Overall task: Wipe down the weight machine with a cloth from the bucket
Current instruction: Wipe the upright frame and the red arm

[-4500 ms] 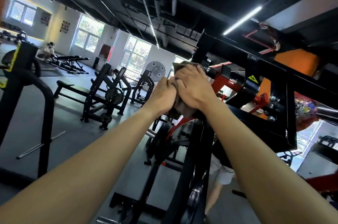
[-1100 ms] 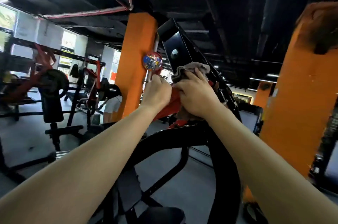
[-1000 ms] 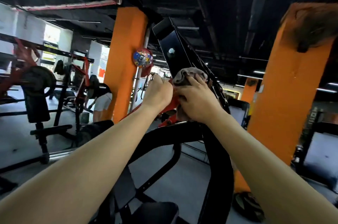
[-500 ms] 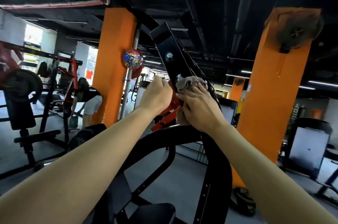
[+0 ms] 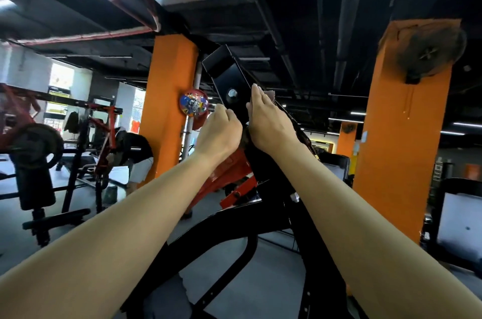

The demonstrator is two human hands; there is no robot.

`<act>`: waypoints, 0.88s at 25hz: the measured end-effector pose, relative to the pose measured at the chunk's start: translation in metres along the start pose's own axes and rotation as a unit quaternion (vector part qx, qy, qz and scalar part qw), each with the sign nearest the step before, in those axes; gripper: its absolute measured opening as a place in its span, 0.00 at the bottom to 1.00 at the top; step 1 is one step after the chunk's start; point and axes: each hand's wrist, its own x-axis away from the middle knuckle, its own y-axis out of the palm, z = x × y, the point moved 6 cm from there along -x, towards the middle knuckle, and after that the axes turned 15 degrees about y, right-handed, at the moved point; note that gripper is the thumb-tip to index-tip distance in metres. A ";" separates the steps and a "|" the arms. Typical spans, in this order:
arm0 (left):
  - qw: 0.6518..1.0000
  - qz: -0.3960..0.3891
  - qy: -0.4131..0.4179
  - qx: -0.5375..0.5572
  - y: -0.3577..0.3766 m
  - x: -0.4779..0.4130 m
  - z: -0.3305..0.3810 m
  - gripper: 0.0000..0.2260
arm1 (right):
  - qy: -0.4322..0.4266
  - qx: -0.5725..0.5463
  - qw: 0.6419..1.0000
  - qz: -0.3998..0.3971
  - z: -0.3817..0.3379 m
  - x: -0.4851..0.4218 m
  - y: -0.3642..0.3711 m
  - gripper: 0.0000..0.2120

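Note:
The weight machine's black slanted beam [image 5: 226, 76] rises in the middle of the view, with a silver bolt [image 5: 232, 93] near its top. My right hand [image 5: 268, 123] lies flat on the beam's right face, fingers straight, pressing the brown-grey cloth [image 5: 271, 95] against it. Only a corner of the cloth shows past my fingertips, and a dark bit shows between my hands. My left hand [image 5: 220, 133] is curled at the beam's left edge, next to that bit of cloth, and seems to grip it. The bucket is out of view.
Two orange pillars [image 5: 169, 110] [image 5: 401, 136] stand behind the machine, the right one carrying a wall fan [image 5: 427, 58]. A person [image 5: 135, 154] bends over at the left, near a red and black rack [image 5: 39, 146]. The machine's curved lower frame [image 5: 208, 235] is below my arms.
My right hand has slid up the beam and its fingers have straightened, so the cloth is now mostly covered. The left hand has followed upward beside it.

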 end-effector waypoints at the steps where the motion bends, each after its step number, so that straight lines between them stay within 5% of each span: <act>1: 1.000 0.010 -0.005 -0.003 -0.002 -0.003 -0.002 0.14 | -0.001 -0.009 1.000 0.000 -0.005 -0.009 0.000 0.26; 9: 0.996 0.088 0.000 0.002 0.001 -0.025 -0.003 0.12 | -0.048 0.005 0.999 0.020 0.010 0.014 0.003 0.29; 22: 0.974 0.149 -0.018 0.169 -0.001 -0.054 -0.033 0.08 | -0.163 0.046 0.983 0.067 -0.033 -0.050 0.012 0.23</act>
